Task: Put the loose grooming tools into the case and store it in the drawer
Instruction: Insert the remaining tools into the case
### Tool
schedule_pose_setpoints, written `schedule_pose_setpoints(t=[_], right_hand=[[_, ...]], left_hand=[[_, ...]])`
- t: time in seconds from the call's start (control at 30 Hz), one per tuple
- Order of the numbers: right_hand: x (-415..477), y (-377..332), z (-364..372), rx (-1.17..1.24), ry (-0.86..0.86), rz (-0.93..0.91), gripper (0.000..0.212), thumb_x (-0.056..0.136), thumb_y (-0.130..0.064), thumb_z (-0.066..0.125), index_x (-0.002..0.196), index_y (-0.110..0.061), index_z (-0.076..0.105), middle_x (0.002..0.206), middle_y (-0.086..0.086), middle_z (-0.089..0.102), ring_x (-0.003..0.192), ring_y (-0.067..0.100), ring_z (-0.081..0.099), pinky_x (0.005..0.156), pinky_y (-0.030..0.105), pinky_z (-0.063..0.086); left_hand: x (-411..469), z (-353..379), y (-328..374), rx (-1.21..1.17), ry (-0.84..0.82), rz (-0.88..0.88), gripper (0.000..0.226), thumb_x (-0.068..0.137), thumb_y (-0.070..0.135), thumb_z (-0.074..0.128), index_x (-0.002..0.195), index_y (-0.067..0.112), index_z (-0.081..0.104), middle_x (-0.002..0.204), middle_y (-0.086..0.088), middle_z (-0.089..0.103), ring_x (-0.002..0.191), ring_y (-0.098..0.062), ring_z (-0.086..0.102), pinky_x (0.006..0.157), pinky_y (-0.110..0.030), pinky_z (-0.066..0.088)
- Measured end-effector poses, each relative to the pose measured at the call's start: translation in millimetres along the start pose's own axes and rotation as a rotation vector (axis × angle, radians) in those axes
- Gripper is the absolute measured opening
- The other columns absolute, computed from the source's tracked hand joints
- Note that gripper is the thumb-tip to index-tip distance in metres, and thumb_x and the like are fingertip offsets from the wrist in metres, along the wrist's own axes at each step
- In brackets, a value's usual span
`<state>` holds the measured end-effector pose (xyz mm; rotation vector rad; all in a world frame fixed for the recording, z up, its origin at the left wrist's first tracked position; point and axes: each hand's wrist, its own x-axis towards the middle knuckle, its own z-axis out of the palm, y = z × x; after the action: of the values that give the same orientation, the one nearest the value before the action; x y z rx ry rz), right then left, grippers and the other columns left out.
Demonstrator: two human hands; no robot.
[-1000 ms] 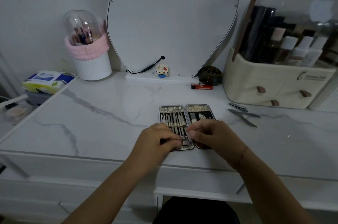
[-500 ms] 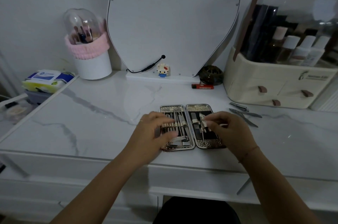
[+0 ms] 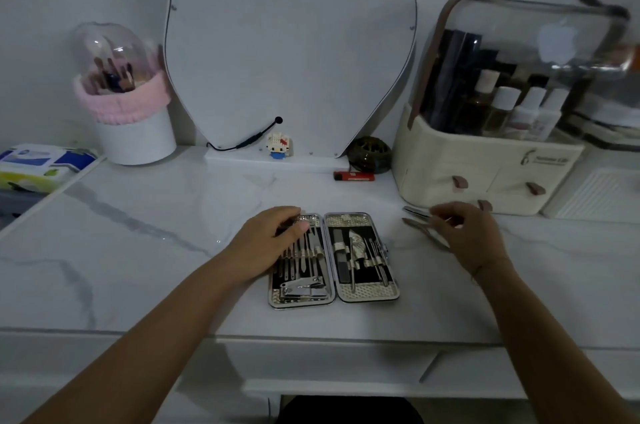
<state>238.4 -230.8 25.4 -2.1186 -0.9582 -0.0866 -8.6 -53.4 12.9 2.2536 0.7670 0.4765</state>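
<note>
Lying beside the case (image 3: 367, 292), loose tools (image 3: 415, 211) sit under the right hand (image 3: 465, 236).

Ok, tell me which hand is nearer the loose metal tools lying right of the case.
Right. The right hand is directly over the loose tools, partly covering them; the left hand rests on the left half of the case, across the case from them.

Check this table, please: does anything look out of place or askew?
Yes. Two metal grooming tools lie loose on the marble tabletop, right of the open manicure case, by the right hand, not in the case's slots. Nothing else stands out.
</note>
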Motion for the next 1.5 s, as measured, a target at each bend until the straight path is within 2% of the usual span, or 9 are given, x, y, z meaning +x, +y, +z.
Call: schedule_pose_setpoints(t=[0.2, 0.53, 0.67, 0.83, 1.0, 1.13, 1.3, 1.4, 1.5], right_hand=[[34.3, 17.7, 6.0, -0.178, -0.124, 0.055, 0.022, 0.080, -0.023, 0.068, 0.099, -0.011, 0.072, 0.094, 0.009, 0.071, 0.093, 0.025, 0.061, 0.079, 0.020, 0.042], [35.4, 1.8, 10.5, -0.219, -0.185, 0.009, 0.017, 0.086, -0.018, 0.060, 0.092, -0.007, 0.071, 0.088, 0.012, 0.069, 0.079, 0.022, 0.057, 0.071, 0.026, 0.037], [23.5, -25.3, 10.8, -0.039, -0.033, -0.153, 0.012, 0.083, -0.016, 0.064, 0.091, -0.008, 0.069, 0.085, 0.006, 0.066, 0.079, 0.018, 0.058, 0.073, 0.025, 0.041], [9.4, -71.1, 41.9, 0.155, -0.219, -0.288, 0.013, 0.082, -0.018, 0.065, 0.094, -0.017, 0.068, 0.080, -0.009, 0.064, 0.074, 0.005, 0.061, 0.068, 0.012, 0.049], [11.7, -79.2, 64.2, 0.401, -0.267, -0.234, 0.012, 0.078, -0.012, 0.070, 0.081, -0.023, 0.069, 0.075, -0.008, 0.068, 0.069, 0.006, 0.064, 0.072, 0.018, 0.054], [8.1, -76.9, 69.4, 0.514, -0.354, -0.187, 0.017, 0.079, -0.008, 0.067, 0.080, -0.025, 0.068, 0.077, -0.006, 0.070, 0.070, 0.005, 0.065, 0.070, 0.015, 0.053], [8.5, -74.3, 65.0, 0.833, -0.515, -0.057, 0.013, 0.086, -0.011, 0.058, 0.087, -0.002, 0.067, 0.079, 0.007, 0.067, 0.074, 0.015, 0.061, 0.073, 0.020, 0.048], [7.4, -71.7, 65.2, 1.043, -0.693, 0.000, 0.017, 0.086, -0.022, 0.056, 0.089, -0.007, 0.065, 0.088, 0.010, 0.059, 0.083, 0.023, 0.051, 0.078, 0.029, 0.043], [7.3, -72.9, 62.4, 1.167, -0.726, 0.057, 0.018, 0.085, -0.020, 0.051, 0.081, -0.018, 0.069, 0.088, -0.003, 0.063, 0.082, 0.010, 0.057, 0.076, 0.024, 0.043]], left_hand=[[3.0, 4.3, -5.9, -0.023, 0.062, 0.042, 0.040, 0.094, 0.040, 0.047, 0.129, 0.023, 0.055, 0.120, 0.017, 0.053, 0.110, 0.001, 0.045, 0.088, -0.013, 0.033], [3.5, 4.4, -7.5, -0.111, 0.085, 0.013, 0.036, 0.094, 0.041, 0.046, 0.127, 0.027, 0.056, 0.116, 0.019, 0.052, 0.109, 0.001, 0.047, 0.080, -0.002, 0.029], [4.9, 3.4, -1.9, -0.207, 0.087, -0.006, 0.047, 0.089, 0.052, 0.044, 0.128, 0.029, 0.054, 0.123, 0.016, 0.052, 0.115, -0.001, 0.046, 0.095, -0.019, 0.034], [27.5, 4.7, 18.5, -0.244, 0.062, 0.085, 0.037, 0.090, 0.042, 0.052, 0.122, 0.026, 0.062, 0.121, 0.011, 0.064, 0.112, -0.004, 0.057, 0.097, -0.022, 0.041], [33.6, 10.8, 23.2, -0.511, 0.074, 0.045, 0.014, 0.089, 0.015, 0.061, 0.096, 0.014, 0.074, 0.079, 0.003, 0.075, 0.077, -0.003, 0.069, 0.074, -0.010, 0.048], [31.1, 9.3, 22.4, -0.631, 0.066, 0.012, 0.021, 0.091, 0.021, 0.059, 0.101, 0.009, 0.073, 0.083, -0.003, 0.076, 0.079, -0.009, 0.071, 0.071, -0.011, 0.049], [32.9, 10.0, 24.1, -0.691, 0.027, 0.003, 0.017, 0.088, 0.010, 0.061, 0.098, 0.018, 0.073, 0.083, -0.005, 0.077, 0.074, -0.011, 0.070, 0.075, -0.021, 0.055], [33.7, 8.7, 23.9, -0.737, 0.033, -0.022, 0.017, 0.088, 0.007, 0.062, 0.097, 0.015, 0.072, 0.080, -0.006, 0.076, 0.069, -0.010, 0.068, 0.073, -0.022, 0.054], [34.5, 8.0, 23.1, -0.792, 0.038, -0.048, 0.016, 0.088, 0.007, 0.061, 0.095, 0.016, 0.073, 0.077, -0.006, 0.076, 0.065, -0.007, 0.065, 0.066, -0.017, 0.053]])
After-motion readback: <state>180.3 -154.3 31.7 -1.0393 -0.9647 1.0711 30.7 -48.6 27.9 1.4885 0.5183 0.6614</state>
